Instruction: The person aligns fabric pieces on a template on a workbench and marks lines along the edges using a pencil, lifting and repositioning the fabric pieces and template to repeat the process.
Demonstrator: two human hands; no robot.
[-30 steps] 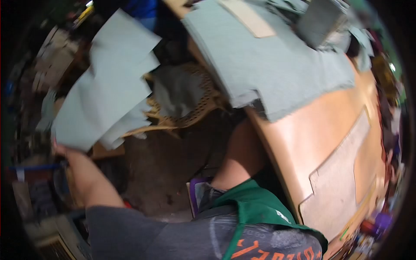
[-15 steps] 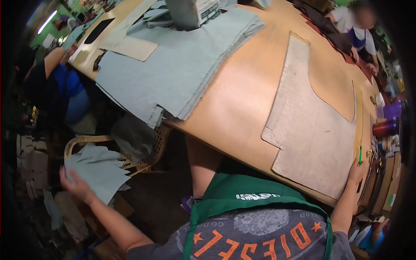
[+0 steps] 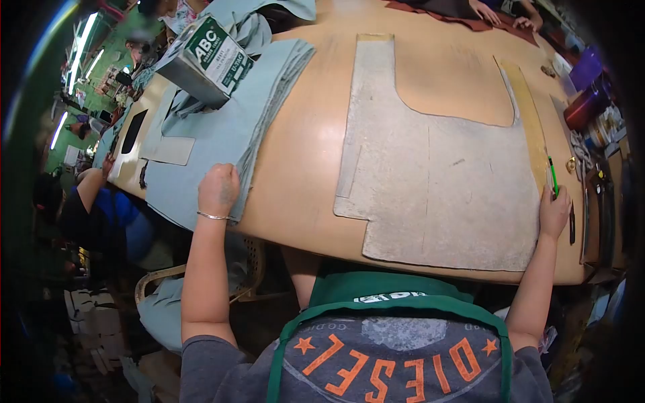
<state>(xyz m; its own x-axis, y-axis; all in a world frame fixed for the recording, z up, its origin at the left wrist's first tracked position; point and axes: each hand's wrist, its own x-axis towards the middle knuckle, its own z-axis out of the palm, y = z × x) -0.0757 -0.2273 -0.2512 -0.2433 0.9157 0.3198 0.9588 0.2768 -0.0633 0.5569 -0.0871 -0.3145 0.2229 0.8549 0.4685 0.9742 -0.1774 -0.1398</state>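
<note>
My left hand (image 3: 218, 190), closed in a fist with a bracelet at its wrist, is over the front corner of a stack of light blue-green sheets (image 3: 269, 101); whether it grips a sheet is hidden. My right hand (image 3: 555, 209) is closed round a green pencil (image 3: 553, 176) at the table's right side. Beside that hand lies a large greyish pattern piece (image 3: 450, 181), flat on the wooden table (image 3: 295, 181), with a yellowish strip (image 3: 531, 121) along its right edge.
A rectangular ABC can (image 3: 208, 60) stands on the stack. Blue-green cloth hangs over a chair (image 3: 158, 274) below left. Another person's hands (image 3: 504, 15) rest near dark red material at the far edge. A red cylinder (image 3: 588, 107) is at right.
My left hand has come up from the cloth on the chair to the stack and closed. The view has swung right. My right hand stays at the table's right side with the pencil.
</note>
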